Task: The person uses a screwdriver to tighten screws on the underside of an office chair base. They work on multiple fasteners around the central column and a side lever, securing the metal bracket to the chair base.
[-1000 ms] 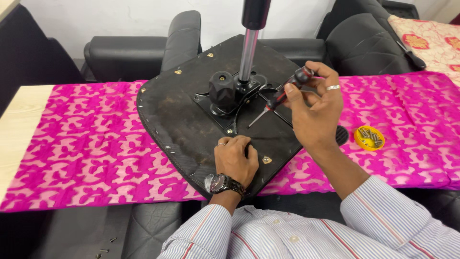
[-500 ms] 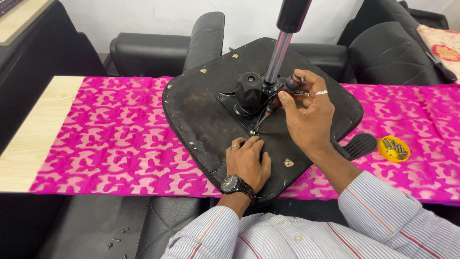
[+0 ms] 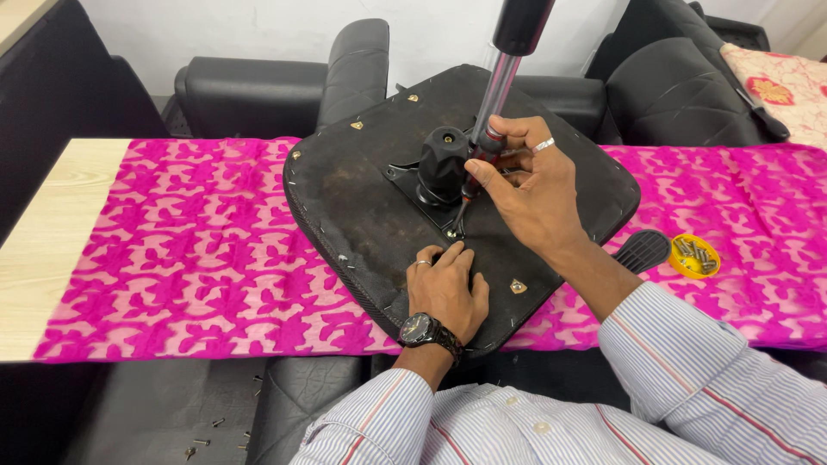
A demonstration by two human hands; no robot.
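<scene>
While left hand (image 3: 446, 291) braces, screwdriver (image 3: 472, 179) fills right hand (image 3: 527, 191).

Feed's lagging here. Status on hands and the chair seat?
Right hand gripping screwdriver, tip at the bracket screw. Left hand flat on upturned chair seat. Gas cylinder close beside the screwdriver.

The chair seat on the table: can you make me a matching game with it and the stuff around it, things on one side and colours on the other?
Things:
1. chair seat
2. cloth
3. little dish of screws
4. shirt sleeve

Colours:
A. yellow
B. white with thin stripes
C. black
D. bright pink

Pairs: 1-C, 2-D, 3-A, 4-B

The left hand rests flat on the seat; the right hand holds a screwdriver upright.
</scene>
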